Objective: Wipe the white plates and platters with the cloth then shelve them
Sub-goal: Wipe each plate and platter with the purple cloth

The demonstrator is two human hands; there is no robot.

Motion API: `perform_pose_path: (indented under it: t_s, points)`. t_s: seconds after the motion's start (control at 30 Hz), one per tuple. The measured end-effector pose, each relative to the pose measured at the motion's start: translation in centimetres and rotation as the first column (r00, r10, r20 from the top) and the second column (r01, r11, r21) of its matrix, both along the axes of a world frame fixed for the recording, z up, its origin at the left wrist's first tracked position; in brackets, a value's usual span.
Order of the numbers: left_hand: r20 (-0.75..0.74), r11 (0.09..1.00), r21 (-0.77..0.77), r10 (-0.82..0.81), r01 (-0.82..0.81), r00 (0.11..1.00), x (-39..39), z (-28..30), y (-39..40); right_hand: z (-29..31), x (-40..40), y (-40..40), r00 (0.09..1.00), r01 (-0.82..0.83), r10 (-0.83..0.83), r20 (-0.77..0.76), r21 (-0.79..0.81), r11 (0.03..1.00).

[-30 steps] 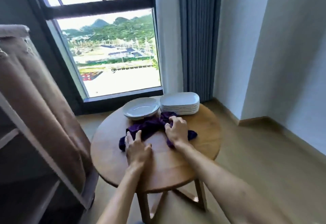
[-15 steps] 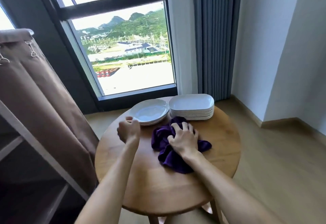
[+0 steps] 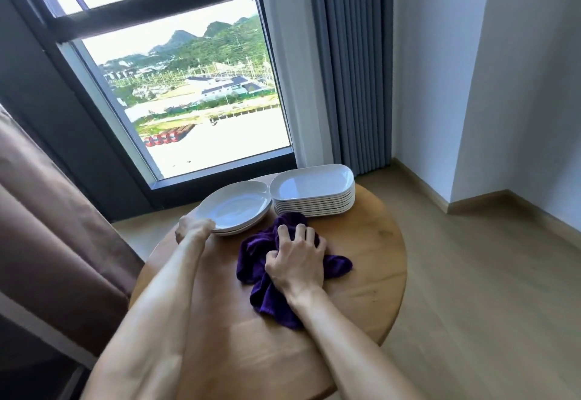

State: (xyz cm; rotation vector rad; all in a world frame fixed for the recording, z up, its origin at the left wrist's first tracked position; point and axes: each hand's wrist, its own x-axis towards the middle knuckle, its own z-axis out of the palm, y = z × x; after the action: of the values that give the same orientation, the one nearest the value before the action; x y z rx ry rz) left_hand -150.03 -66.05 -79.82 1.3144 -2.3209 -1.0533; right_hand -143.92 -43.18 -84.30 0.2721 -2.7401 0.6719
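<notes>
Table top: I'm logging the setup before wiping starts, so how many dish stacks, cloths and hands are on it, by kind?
round plate stack: 1
platter stack: 1
purple cloth: 1
hands: 2, left hand at the plates' rim, right hand gripping the cloth
Total: 5

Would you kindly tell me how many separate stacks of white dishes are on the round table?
2. The stack of round plates sits at the table's far left, the left hand at its rim; the taller stack of rectangular platters stands just right of it.
</notes>
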Motion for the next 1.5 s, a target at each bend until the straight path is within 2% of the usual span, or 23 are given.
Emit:
perform_pose_path:
  t_s: [0.13,0.23,0.27,0.33,0.4,0.47,0.6,0.73,0.8,0.83,0.93,0.97,1.03,1.1,1.17,1.2,1.23,1.27,1.3,1.33,1.37,1.43,1.5]
  points:
    - [0.038,0.992,-0.112,0.069,-0.064,0.997,-0.3,0.7,0.1,0.0,0.0,0.1,1.000,-0.002,0.002,0.008,0.004,1.000]
    - [-0.066,0.987,-0.142,0.073,-0.082,0.995,-0.6,1.9,0.2,0.0,0.0,0.1,1.000,-0.009,0.009,0.014,0.009,1.000]
    - [-0.134,0.995,-0.066,0.063,-0.072,0.989,-0.8,2.5,0.0,-0.1,0.0,0.1,1.000,-0.007,0.007,0.010,0.011,1.000]
    - [-0.255,0.977,0.212,0.078,-0.023,0.964,-1.2,3.7,-0.2,-0.2,0.0,0.1,1.000,0.000,0.000,-0.002,0.008,1.000]
    - [-0.316,0.893,0.447,0.114,0.042,0.942,-0.6,4.8,0.1,-0.2,-0.2,0.0,1.000,0.011,-0.011,-0.018,-0.016,1.000]
    - [-0.344,0.812,0.580,0.168,0.068,0.924,0.6,5.7,0.7,-0.1,-0.1,0.0,0.999,0.021,-0.024,-0.038,-0.080,0.997]
    - [-0.453,0.668,0.728,0.295,0.157,0.841,4.6,5.4,2.1,0.3,-0.4,0.7,0.993,0.116,-0.115,0.021,-0.258,0.959]
    - [-0.551,0.737,0.653,0.304,0.175,0.777,9.5,5.0,5.0,0.7,-0.8,1.6,0.969,0.194,-0.137,0.207,-0.285,0.939]
    - [-0.547,0.748,0.652,0.350,0.125,0.760,11.4,4.7,5.5,1.3,-1.3,1.7,0.944,0.249,-0.115,0.309,-0.440,0.863]
    - [-0.538,0.757,0.647,0.364,0.096,0.760,12.1,4.8,5.6,1.8,-1.7,1.9,0.919,0.311,-0.100,0.382,-0.545,0.778]
    - [-0.538,0.755,0.653,0.418,0.049,0.732,13.5,5.2,5.6,5.3,-2.9,2.0,0.877,0.445,-0.009,0.480,-0.806,0.391]
    - [-0.546,0.750,0.660,0.443,0.040,0.711,13.8,5.1,5.7,7.0,-2.7,1.7,0.893,0.427,-0.003,0.450,-0.843,0.326]
    - [-0.567,0.730,0.682,0.487,0.046,0.664,14.2,5.2,6.2,10.4,-1.5,0.7,0.940,0.312,0.019,0.342,-0.878,0.362]
    - [-0.568,0.667,0.738,0.532,0.102,0.628,14.3,5.3,6.9,13.1,0.5,-0.7,0.959,0.081,0.201,0.198,-0.876,0.476]
    - [-0.555,0.581,0.794,0.571,0.179,0.605,14.9,5.2,7.8,14.5,3.1,-1.6,0.862,-0.196,0.491,0.125,-0.811,0.552]
    - [-0.551,0.548,0.811,0.594,0.206,0.586,15.4,5.1,8.4,14.4,4.3,-1.8,0.816,-0.303,0.568,0.105,-0.760,0.575]
    - [-0.557,0.530,0.816,0.614,0.230,0.559,15.8,4.9,8.9,13.9,5.1,-1.8,0.830,-0.362,0.553,0.074,-0.683,0.634]
    - [-0.567,0.518,0.817,0.636,0.254,0.524,16.0,4.7,9.3,12.9,5.4,-1.7,0.893,-0.342,0.449,0.037,-0.594,0.728]
    - [-0.569,0.511,0.818,0.655,0.263,0.497,16.6,4.4,9.8,11.9,5.9,-1.3,0.953,-0.243,0.303,0.029,-0.529,0.813]
    - [-0.567,0.499,0.822,0.675,0.272,0.472,17.3,4.2,10.3,10.8,6.3,-0.9,0.974,-0.147,0.215,0.069,-0.529,0.836]
    - [-0.564,0.488,0.825,0.691,0.284,0.452,18.0,4.2,10.9,10.2,6.9,-0.5,0.962,-0.085,0.222,0.160,-0.598,0.797]
    - [-0.556,0.453,0.830,0.716,0.326,0.422,18.9,4.5,12.0,9.2,7.6,-0.6,0.873,0.040,0.366,0.323,-0.794,0.607]
    - [-0.595,0.473,0.800,0.705,0.369,0.386,19.4,4.9,12.8,8.7,7.9,-1.2,0.847,0.156,0.391,0.359,-0.872,0.464]
